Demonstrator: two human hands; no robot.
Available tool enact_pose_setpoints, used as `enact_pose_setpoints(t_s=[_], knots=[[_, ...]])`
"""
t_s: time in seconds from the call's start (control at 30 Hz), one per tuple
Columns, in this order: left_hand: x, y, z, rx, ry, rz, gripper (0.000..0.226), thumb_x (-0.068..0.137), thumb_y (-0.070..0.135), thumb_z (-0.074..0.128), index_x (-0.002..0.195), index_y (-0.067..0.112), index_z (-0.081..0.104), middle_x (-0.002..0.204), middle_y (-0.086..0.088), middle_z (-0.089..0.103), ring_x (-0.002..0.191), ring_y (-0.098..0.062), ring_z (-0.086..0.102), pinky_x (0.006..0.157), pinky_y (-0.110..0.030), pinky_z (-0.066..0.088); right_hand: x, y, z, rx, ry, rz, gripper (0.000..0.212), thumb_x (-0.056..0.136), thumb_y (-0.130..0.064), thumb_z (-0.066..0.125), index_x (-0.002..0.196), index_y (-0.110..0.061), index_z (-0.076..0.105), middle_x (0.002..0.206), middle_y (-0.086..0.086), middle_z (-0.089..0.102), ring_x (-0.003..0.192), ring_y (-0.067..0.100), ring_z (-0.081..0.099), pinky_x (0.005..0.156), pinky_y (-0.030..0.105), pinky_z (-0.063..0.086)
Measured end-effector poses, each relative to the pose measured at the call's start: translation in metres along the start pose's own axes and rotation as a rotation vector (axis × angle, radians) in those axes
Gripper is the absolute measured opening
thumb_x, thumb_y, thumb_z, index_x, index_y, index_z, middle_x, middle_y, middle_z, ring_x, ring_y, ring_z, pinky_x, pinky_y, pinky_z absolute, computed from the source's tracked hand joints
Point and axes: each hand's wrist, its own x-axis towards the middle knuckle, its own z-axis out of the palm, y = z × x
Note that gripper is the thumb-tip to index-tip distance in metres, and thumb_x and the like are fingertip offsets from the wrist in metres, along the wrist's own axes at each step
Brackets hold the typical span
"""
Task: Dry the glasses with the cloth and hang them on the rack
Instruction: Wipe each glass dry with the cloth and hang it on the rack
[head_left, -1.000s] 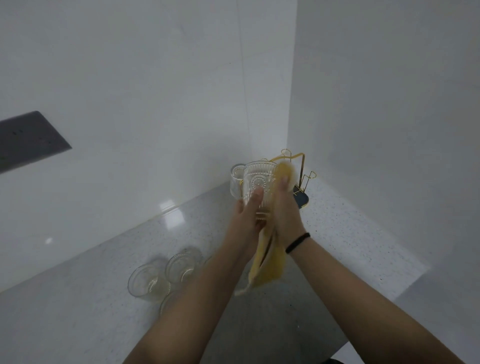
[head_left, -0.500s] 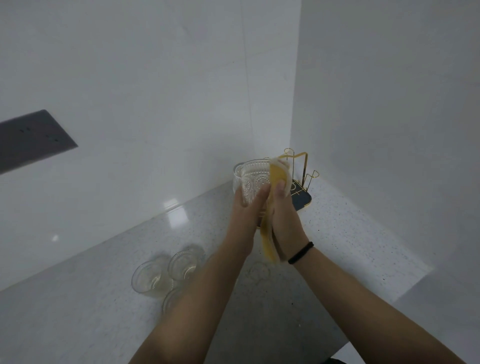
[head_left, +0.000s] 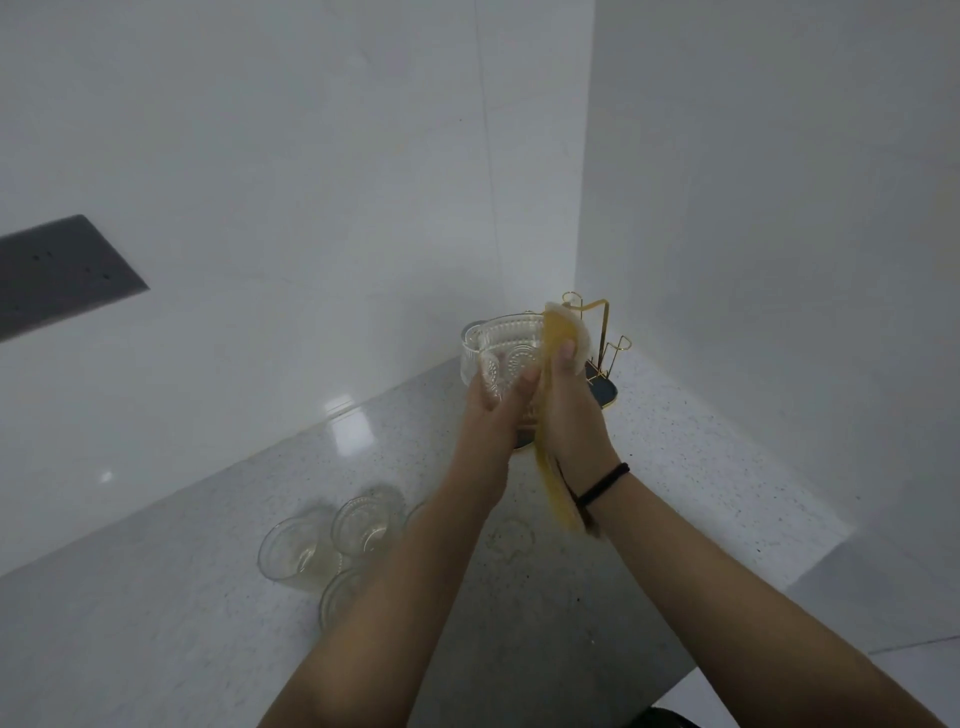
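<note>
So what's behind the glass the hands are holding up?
A gold wire rack on a dark base stands in the corner behind the held glass. Another glass peeks out at its left edge. The hands and yellow cloth hide the rest of the rack.

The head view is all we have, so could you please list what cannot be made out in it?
- Gold wire rack, head view: its left side and most of its dark base are hidden by the hands and yellow cloth.
- Held glass: its base is covered by the left hand and right hand.
- Glasses on the counter: the left forearm hides some, so their count is unclear.
- Dark wall panel: cut off by the left edge.
</note>
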Motion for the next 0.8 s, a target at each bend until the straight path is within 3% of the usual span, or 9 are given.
enact_pose_setpoints(t_s=[0.07,0.17,0.27,0.37,0.47,0.57,0.63,0.73,0.8], knots=[[-0.001,0.000,-0.001,-0.102,-0.035,-0.056,0.066,0.087,0.046,0.062,0.140,0.011,0.044,0.120,-0.009,0.066,0.101,-0.022,0.068,0.077,-0.034,0.057,0.003,-0.018,-0.007,0.166,-0.015,0.178,0.052,0.095,-0.052,0.031,0.107,-0.010,0.060,0.088,0.004,0.067,0.071,0.013,0.066,0.056,0.024,0.057],[0.001,0.002,-0.003,-0.115,-0.072,-0.057,0.058,0.091,0.041,0.053,0.137,0.006,0.047,0.107,-0.002,0.070,0.094,-0.014,0.070,0.073,-0.023,0.054,0.007,-0.021,-0.013,0.151,0.008,0.238,0.049,0.094,-0.052,0.033,0.097,-0.013,0.062,0.089,0.007,0.067,0.081,0.024,0.066,0.077,0.040,0.056],[0.003,0.008,0.000,0.046,-0.003,0.020,0.057,0.089,0.046,0.049,0.137,0.014,0.046,0.120,-0.001,0.066,0.103,-0.010,0.067,0.079,-0.020,0.055,0.001,-0.007,-0.005,0.075,-0.013,0.142,0.053,0.094,-0.053,0.026,0.123,-0.017,0.052,0.113,0.007,0.063,0.104,0.026,0.062,0.090,0.040,0.052],[-0.001,0.007,0.004,0.160,0.047,0.045,0.056,0.092,0.038,0.058,0.140,0.014,0.042,0.126,-0.006,0.062,0.103,-0.010,0.067,0.076,-0.021,0.056,0.000,0.003,-0.001,0.012,-0.028,0.015,0.070,0.085,-0.063,0.027,0.139,-0.019,0.033,0.127,0.007,0.056,0.110,0.022,0.059,0.084,0.031,0.056],[-0.002,0.002,0.002,0.043,0.023,0.014,0.047,0.095,0.033,0.056,0.135,0.011,0.048,0.118,-0.006,0.067,0.100,-0.017,0.069,0.076,-0.025,0.056,-0.003,-0.007,-0.002,0.073,-0.013,0.119,0.066,0.087,-0.064,0.030,0.128,-0.015,0.046,0.110,0.006,0.064,0.097,0.022,0.064,0.084,0.041,0.055],[-0.006,0.002,0.002,-0.127,-0.067,-0.057,0.046,0.096,0.036,0.049,0.132,0.008,0.052,0.110,-0.007,0.068,0.097,-0.020,0.067,0.074,-0.026,0.054,0.008,-0.018,-0.015,0.229,0.022,0.213,0.052,0.095,-0.051,0.031,0.103,-0.008,0.060,0.083,0.004,0.066,0.071,0.018,0.064,0.054,0.025,0.057],[-0.004,0.002,0.001,-0.098,-0.045,-0.057,0.040,0.097,0.037,0.044,0.128,0.013,0.053,0.106,-0.001,0.070,0.096,-0.016,0.068,0.074,-0.021,0.054,0.010,-0.016,-0.017,0.218,0.024,0.200,0.053,0.096,-0.049,0.030,0.107,-0.007,0.060,0.083,0.004,0.066,0.070,0.017,0.064,0.051,0.022,0.056],[-0.003,0.005,0.004,0.080,0.037,0.020,0.058,0.095,0.046,0.043,0.146,0.021,0.032,0.125,0.003,0.059,0.113,-0.014,0.060,0.091,-0.028,0.053,0.003,-0.007,-0.011,0.203,-0.024,0.115,0.064,0.091,-0.060,0.028,0.127,-0.012,0.049,0.109,0.007,0.066,0.096,0.023,0.066,0.082,0.035,0.057],[-0.004,0.006,0.007,0.153,0.073,0.037,0.073,0.089,0.049,0.050,0.150,0.022,0.022,0.128,0.005,0.054,0.111,-0.010,0.059,0.090,-0.027,0.054,-0.001,0.002,-0.004,0.151,-0.028,0.055,0.075,0.080,-0.069,0.032,0.137,-0.020,0.038,0.125,0.007,0.059,0.110,0.024,0.061,0.092,0.043,0.051]])
